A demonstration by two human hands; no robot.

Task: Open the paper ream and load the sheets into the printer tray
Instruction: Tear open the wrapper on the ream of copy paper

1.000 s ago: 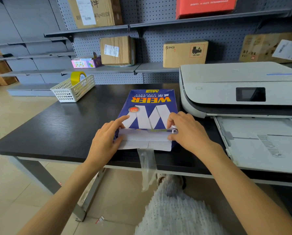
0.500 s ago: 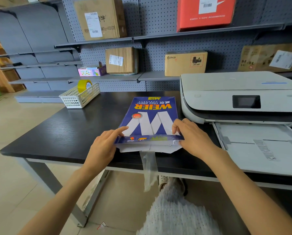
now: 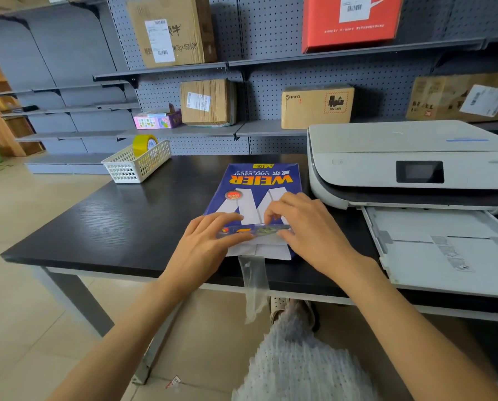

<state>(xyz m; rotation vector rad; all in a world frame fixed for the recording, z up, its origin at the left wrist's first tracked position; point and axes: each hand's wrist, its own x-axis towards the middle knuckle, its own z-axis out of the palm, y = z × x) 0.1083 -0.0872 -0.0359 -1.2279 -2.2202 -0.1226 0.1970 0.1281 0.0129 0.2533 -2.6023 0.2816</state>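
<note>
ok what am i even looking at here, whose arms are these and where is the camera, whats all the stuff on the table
There is no machine here. The arms belong to a person, and the camera sits on their head, looking forward and down, so you see one wide view of their own hands.

On the black table lies a blue ream of copy paper. The left hand and the right hand both press on its near end, where the wrapper flap is partly undone and shows white. A strip of clear tape hangs off the table edge there.

To the right stands a white printer with its paper tray pulled out. At the far left is a white basket holding a yellow tape roll.
</note>
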